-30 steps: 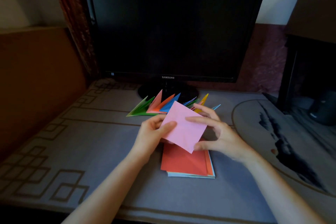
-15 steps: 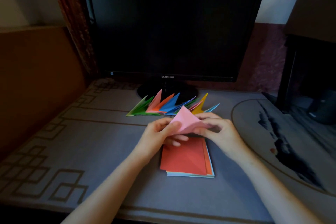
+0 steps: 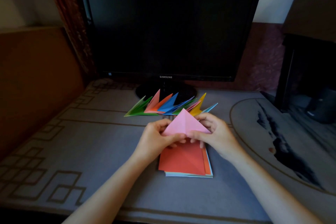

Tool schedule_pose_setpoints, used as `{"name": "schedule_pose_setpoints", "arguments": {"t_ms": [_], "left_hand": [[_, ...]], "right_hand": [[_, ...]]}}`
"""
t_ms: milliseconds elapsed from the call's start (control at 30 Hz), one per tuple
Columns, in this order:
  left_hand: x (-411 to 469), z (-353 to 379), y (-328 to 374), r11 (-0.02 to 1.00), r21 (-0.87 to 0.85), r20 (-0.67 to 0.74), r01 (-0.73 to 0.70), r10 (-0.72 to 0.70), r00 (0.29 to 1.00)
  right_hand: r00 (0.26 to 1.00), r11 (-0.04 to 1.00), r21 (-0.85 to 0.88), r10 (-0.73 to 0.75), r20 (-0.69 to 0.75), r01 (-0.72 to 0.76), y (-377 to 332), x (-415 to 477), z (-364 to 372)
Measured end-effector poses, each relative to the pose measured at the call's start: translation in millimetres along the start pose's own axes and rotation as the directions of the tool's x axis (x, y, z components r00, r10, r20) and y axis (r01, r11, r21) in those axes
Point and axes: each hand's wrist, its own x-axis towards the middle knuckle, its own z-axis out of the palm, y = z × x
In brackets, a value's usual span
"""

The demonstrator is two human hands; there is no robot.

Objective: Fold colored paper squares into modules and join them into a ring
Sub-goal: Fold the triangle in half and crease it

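Observation:
A pink paper (image 3: 184,123) is folded into a triangle with its point away from me, held above the table. My left hand (image 3: 158,137) pinches its lower left edge. My right hand (image 3: 215,132) pinches its lower right edge and corner. Right below both hands lies a stack of paper squares (image 3: 185,162) with a red sheet on top. Farther back, a row of folded modules (image 3: 169,106) in green, pink, orange, blue and yellow lies in front of the monitor stand.
A dark monitor (image 3: 171,27) stands at the back of the grey patterned table (image 3: 72,151). A round grey mat (image 3: 283,138) covers the right side. Dark furniture (image 3: 312,42) rises at the far right, a brown panel (image 3: 32,82) at the left.
The pink sheet was a flat square a second ago; now it is folded across its diagonal into a triangle, and both hands have closed onto its lower edge.

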Motion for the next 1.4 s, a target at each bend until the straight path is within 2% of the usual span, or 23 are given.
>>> {"name": "schedule_pose_setpoints", "arguments": {"t_ms": [200, 300, 600, 867, 1000, 1200, 1400], "left_hand": [[0, 1, -2, 0.999, 0.032, -0.017, -0.017, 0.018, 1.000], [2, -1, -2, 0.999, 0.040, -0.092, -0.029, 0.033, 0.995], [5, -7, 3, 0.982, -0.148, -0.253, -0.115, 0.075, 0.965], [5, -8, 3, 0.959, -0.241, -0.227, -0.150, 0.094, 0.969], [2, -4, 9, 0.918, -0.390, -0.164, -0.072, 0.008, 0.987], [3, 5, 7, 0.962, -0.271, -0.119, -0.027, -0.006, 0.993], [6, 2, 1, 0.969, -0.245, -0.204, -0.047, -0.004, 0.979]], "right_hand": [[0.999, 0.995, -0.084, 0.047, -0.014, -0.048, -4, 0, 0], [0.997, 0.996, -0.080, 0.045, -0.055, -0.049, -5, 1, -5], [0.992, 0.998, 0.002, 0.061, -0.110, -0.061, -6, 4, -7], [0.988, 0.998, 0.023, 0.056, -0.144, -0.053, -5, 3, -8], [0.982, 0.996, 0.088, 0.047, -0.185, -0.031, -5, 2, -5], [0.992, 0.992, 0.121, 0.041, -0.123, -0.026, -3, 0, 7], [0.999, 0.997, 0.068, 0.037, -0.040, -0.034, 1, 1, 14]]}}
